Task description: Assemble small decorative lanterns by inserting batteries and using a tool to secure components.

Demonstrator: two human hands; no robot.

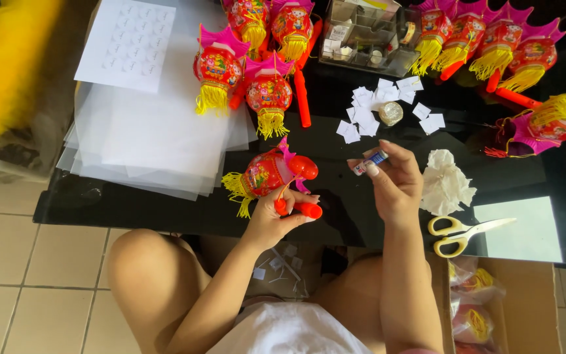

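Note:
My left hand [275,219] grips the orange handle [299,208] of a red toy lantern [266,174] with a yellow tassel and pink trim, lying on its side over the black table [132,206]. My right hand [393,185] holds a small battery [369,162] between thumb and fingers, just right of the lantern. The two hands are a short way apart above the table's near edge.
More red lanterns lie at the back [217,69] and far right [548,121]. A stack of clear sheets [139,137] covers the left. Small white paper squares [365,115], a tape roll [390,113], crumpled tissue [445,183], yellow-handled scissors [456,235] and a cardboard box [512,308] surround my hands.

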